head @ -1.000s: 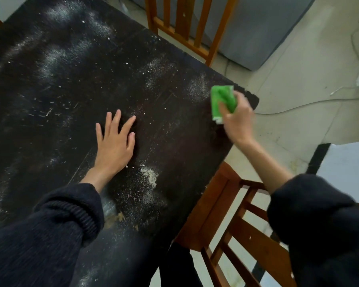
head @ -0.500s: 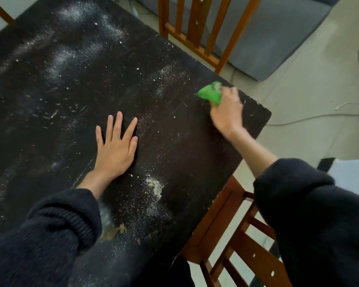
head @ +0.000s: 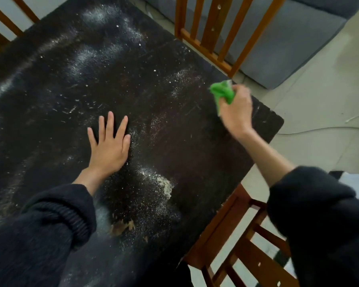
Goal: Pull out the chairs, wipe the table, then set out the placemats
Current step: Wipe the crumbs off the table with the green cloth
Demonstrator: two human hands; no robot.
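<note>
The right hand (head: 235, 112) grips a green cloth (head: 223, 93) near the table's (head: 50, 83) far right corner, while the left hand (head: 109, 147) lies flat, fingers spread.

Left hand (head: 109, 148) lies flat, fingers (head: 110, 125) spread; right hand (head: 235, 109) clenched, arm outstretched.

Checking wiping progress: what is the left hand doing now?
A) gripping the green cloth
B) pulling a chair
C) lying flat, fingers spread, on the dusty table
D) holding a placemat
C: the left hand lies flat on the table, while the right hand grips the green cloth.
</note>
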